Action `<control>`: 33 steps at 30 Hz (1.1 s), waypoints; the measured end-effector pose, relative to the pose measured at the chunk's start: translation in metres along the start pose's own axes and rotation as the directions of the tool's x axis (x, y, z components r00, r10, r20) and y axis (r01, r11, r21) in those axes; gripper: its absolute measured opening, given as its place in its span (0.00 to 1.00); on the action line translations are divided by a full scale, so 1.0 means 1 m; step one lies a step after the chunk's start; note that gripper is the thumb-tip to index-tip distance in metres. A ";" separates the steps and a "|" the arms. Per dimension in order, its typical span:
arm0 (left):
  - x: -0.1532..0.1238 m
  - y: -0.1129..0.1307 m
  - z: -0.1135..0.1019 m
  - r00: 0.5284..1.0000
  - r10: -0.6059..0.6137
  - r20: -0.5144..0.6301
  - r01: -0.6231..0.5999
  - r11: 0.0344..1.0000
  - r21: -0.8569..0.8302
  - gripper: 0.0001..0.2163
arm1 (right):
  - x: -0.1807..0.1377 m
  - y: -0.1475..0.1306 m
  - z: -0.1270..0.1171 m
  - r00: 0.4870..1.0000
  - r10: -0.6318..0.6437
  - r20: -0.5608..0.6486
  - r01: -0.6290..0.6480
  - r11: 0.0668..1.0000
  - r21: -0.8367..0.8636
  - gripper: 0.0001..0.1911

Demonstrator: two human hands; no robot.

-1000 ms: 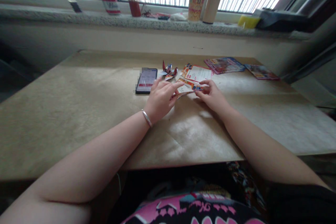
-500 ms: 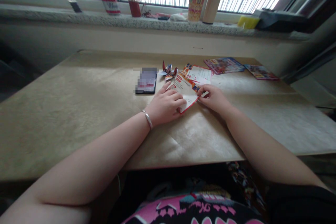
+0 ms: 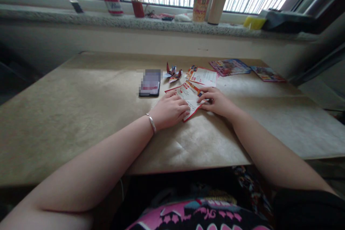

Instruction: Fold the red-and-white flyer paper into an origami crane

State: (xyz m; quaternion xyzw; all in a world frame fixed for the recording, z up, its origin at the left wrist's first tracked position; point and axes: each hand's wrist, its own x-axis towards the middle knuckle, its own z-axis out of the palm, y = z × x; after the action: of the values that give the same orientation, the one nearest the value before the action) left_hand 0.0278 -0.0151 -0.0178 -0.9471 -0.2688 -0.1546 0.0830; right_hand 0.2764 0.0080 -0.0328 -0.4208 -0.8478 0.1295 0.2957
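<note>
A printed paper sheet [image 3: 191, 97] with red edges lies on the table in front of me, turned at an angle, with fold lines across it. My left hand [image 3: 171, 109] rests on its left part, fingers laid out over the paper and a silver bangle on the wrist. At the right edge, my right hand [image 3: 215, 101] grips the sheet between fingers and thumb; the fingertips reach onto its printed face. Just beyond stands a small folded paper figure [image 3: 174, 73]. Another printed sheet [image 3: 203, 76] lies behind the one under my hands.
A phone [image 3: 150, 83] lies left of the sheet. Colourful printed booklets [image 3: 230, 67] and another printed piece [image 3: 267, 74] lie at the back right. On the windowsill [image 3: 161, 25] stand a red can [image 3: 111, 0], a red jar [image 3: 138, 7] and a patterned cup [image 3: 201, 3].
The sheet has come down flatter and slightly toward me. My right hand has shifted left along its edge, fingers farther onto the paper. My left hand has barely moved.
</note>
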 end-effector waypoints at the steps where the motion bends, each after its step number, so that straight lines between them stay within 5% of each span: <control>1: 0.000 0.000 0.000 1.000 -0.002 0.005 0.002 1.000 -0.004 0.15 | 0.000 0.000 0.000 1.000 -0.002 0.008 0.002 1.000 -0.006 0.05; 19: -0.002 -0.001 -0.003 0.998 0.053 0.035 -0.050 0.996 -0.067 0.15 | 0.005 -0.009 0.014 0.983 0.147 -0.107 -0.148 0.989 0.000 0.06; 25: -0.002 0.001 -0.004 0.999 0.020 0.042 -0.017 0.997 -0.075 0.15 | 0.005 -0.006 0.013 0.932 0.336 -0.137 -0.320 0.939 0.124 0.11; 33: -0.002 0.001 -0.002 0.999 0.024 0.040 -0.019 0.993 -0.118 0.15 | 0.005 -0.009 0.012 0.892 0.392 -0.225 -0.350 0.914 0.205 0.15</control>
State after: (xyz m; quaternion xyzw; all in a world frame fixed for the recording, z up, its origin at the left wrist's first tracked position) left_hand 0.0262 -0.0171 -0.0162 -0.9561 -0.2508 -0.1496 0.0230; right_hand 0.2617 0.0066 -0.0362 -0.5637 -0.6920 0.1942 0.4071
